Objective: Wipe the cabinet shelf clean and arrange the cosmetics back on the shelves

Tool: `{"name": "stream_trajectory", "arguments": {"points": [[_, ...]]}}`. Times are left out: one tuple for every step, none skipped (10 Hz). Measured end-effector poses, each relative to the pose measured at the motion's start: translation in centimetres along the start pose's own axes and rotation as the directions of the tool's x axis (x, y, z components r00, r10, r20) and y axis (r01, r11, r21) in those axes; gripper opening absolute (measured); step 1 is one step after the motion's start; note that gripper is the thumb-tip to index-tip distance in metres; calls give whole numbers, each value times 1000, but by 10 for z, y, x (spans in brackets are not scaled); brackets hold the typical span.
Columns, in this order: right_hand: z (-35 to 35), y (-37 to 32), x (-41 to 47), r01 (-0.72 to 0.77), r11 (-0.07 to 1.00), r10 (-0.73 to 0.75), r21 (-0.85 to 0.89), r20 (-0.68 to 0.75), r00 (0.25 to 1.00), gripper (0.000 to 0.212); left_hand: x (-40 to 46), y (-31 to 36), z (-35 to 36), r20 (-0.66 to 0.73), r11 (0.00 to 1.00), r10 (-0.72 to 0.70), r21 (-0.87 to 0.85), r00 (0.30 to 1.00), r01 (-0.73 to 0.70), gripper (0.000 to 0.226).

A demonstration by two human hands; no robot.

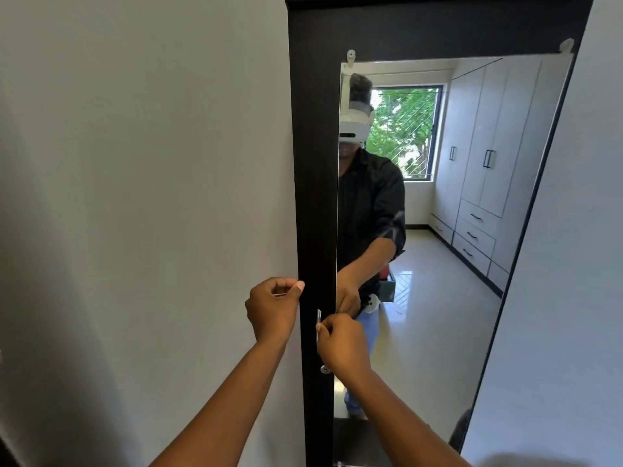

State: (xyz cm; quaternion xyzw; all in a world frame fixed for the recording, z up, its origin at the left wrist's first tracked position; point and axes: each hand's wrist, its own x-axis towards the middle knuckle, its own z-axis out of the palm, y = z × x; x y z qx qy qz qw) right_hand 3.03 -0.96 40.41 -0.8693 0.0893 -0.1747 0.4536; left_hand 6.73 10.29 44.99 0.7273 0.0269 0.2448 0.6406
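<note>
Two cabinet doors meet in front of me: a pale grey door (151, 197) on the left and a dark door (315, 163) with a mirror (438, 264) on the right. My left hand (274, 308) is closed around a thin metal handle at the grey door's right edge. My right hand (342, 345) grips the slim vertical metal handle (318, 317) on the dark door. Both doors hide the shelves, and no cosmetics or cloth are in view.
The mirror reflects a person in a dark shirt wearing a headset, a window with green trees, a tiled floor and a tall grey wardrobe. A pale wall (573, 298) stands at the right.
</note>
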Motion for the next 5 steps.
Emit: {"name": "stream_trajectory", "arguments": {"points": [[1, 2, 5, 40, 998, -39, -48, 23, 999, 23, 0, -3, 2, -14, 1000, 9, 5, 1000, -9, 7], [-5, 2, 5, 52, 985, -38, -163, 84, 996, 23, -3, -3, 4, -47, 1000, 2, 15, 999, -1, 9], [-9, 1, 6, 64, 984, -49, -166, 95, 994, 23, -4, -1, 6, -57, 999, 8, 38, 998, -6, 9], [-11, -5, 3, 74, 972, -42, -221, 147, 988, 23, -5, 4, 2, -36, 996, 28, 90, 999, -25, 9], [-20, -20, 2, 132, 930, -65, -342, 201, 978, 18, -6, 8, -6, -23, 985, 91, 150, 996, -86, 17]]}}
